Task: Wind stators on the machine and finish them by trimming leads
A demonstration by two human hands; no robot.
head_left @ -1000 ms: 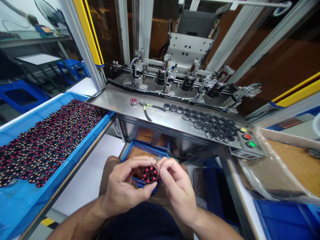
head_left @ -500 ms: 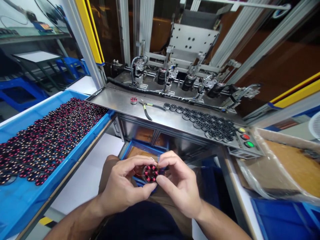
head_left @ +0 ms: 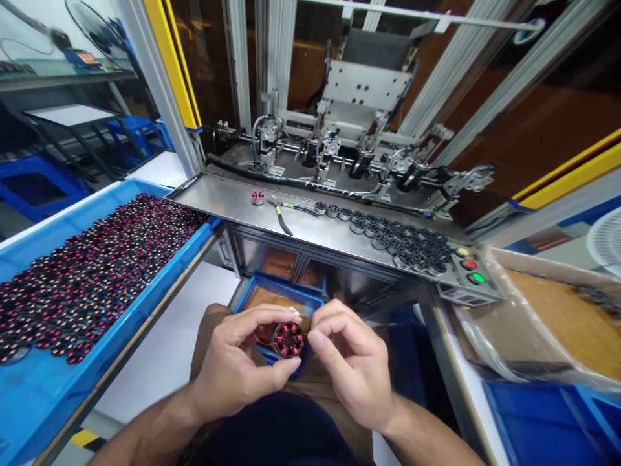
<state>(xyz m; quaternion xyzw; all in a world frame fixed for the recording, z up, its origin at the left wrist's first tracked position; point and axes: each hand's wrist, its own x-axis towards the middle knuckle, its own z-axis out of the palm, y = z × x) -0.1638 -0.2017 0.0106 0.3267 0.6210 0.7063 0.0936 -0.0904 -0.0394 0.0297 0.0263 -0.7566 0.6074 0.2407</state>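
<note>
My left hand (head_left: 237,370) pinches a small round stator with red wire windings (head_left: 288,340) between thumb and fingers, low in the middle of the view over my lap. My right hand (head_left: 350,366) sits just right of the stator with its fingertips curled close to its rim, thumb and forefinger pinched together; whether a thin wire is between them I cannot make out.
A long blue tray (head_left: 160,285) at the left is full of several wound stators (head_left: 92,272). The steel shelf (head_left: 310,230) ahead carries one wound stator (head_left: 257,197), cutters (head_left: 283,213), a row of dark unwound cores (head_left: 407,243) and three coloured buttons (head_left: 468,264). A winding machine (head_left: 359,129) stands behind.
My right fingers have come off the stator's rim and moved slightly right. The left hand still holds the stator, now turned a little.
</note>
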